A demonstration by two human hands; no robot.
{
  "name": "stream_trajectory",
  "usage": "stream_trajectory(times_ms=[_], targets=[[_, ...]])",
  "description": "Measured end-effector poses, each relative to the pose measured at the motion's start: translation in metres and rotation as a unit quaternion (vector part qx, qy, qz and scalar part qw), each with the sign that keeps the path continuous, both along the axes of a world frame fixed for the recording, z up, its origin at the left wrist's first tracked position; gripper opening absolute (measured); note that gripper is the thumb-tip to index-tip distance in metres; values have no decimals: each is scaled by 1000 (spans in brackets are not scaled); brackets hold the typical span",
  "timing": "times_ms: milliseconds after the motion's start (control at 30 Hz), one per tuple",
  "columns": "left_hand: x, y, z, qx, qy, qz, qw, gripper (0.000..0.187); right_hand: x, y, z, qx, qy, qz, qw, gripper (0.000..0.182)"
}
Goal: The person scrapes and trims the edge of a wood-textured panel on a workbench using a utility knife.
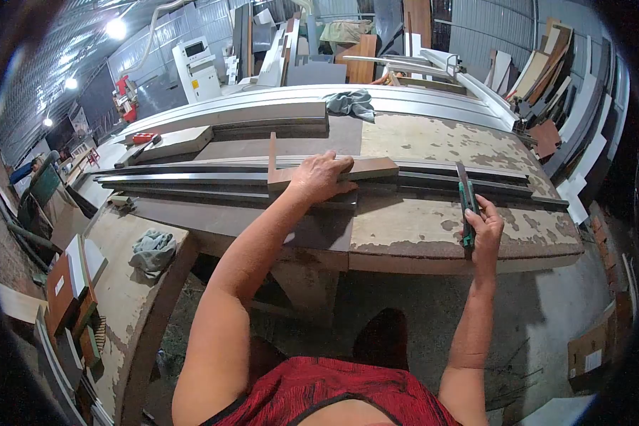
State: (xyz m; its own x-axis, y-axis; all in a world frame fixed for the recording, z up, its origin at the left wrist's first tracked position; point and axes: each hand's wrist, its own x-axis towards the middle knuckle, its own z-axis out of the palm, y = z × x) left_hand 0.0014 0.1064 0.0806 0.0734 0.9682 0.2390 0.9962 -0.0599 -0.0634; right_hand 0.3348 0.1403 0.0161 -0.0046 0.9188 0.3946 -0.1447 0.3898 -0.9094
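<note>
My left hand (318,176) presses flat on a brown wooden square (366,169) that lies across several long dark metal strips (192,177) on the worn workbench (433,138). The square's short arm sticks up at its left end. My right hand (484,231) grips a green-handled file (466,199). Its blade points away from me and rests across the right part of the strips, near the bench's front edge.
A grey rag (350,103) lies on long pale profiles at the back of the bench. A red tool (142,138) sits at the far left. A lower side table (131,298) carries another rag (153,250). Boards and panels lean at right.
</note>
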Motion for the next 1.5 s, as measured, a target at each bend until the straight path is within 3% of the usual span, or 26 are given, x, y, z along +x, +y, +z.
stream_trajectory(times_ms=[833, 1500], targets=[[1, -5, -29, 152, 1, -7, 988, 53, 1, 6, -7, 2, 3, -12, 1000, 38], [1, -10, -29, 181, -25, -14, 983, 56, -3, 4, -4, 7, -3, -24, 1000, 40]])
